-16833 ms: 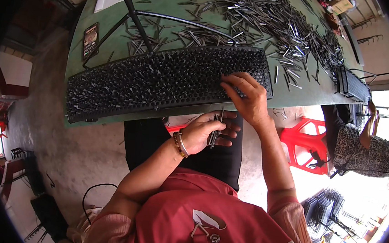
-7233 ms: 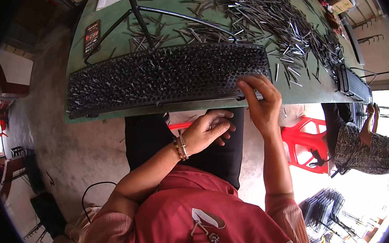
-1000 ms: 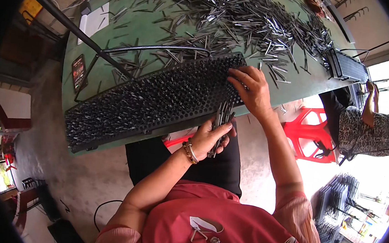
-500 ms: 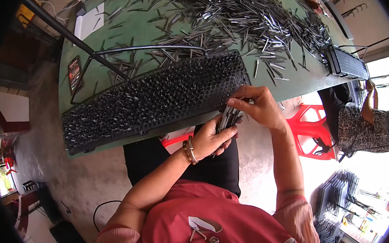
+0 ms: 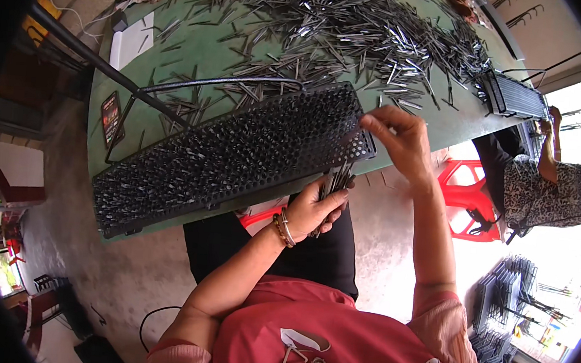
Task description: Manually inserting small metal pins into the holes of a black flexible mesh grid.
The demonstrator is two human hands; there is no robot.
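Observation:
A long black perforated rack (image 5: 362, 150) lies tilted along the table's near edge. Small dark metal pieces stand packed in most of its holes, while open holes show at its right end. Below that end, my left hand (image 5: 317, 211) is closed around a bundle of thin dark metal strips (image 5: 337, 178), their tips pointing up toward the rack. Over the rack's right corner is my right hand (image 5: 403, 139), thumb and forefinger pressed together. Whatever they pinch, if anything, is too small to make out.
Loose metal strips (image 5: 357, 33) are heaped across the green table (image 5: 179, 33). A phone (image 5: 110, 119) and a white pad (image 5: 132, 43) lie left. A black bar (image 5: 96, 53) crosses the rack. Another rack (image 5: 515, 95), a red stool (image 5: 458, 177) and a person (image 5: 556, 192) are at right.
My right hand has left the bundle and moved up and right to the rack's corner. My left hand keeps the strips in nearly the same place.

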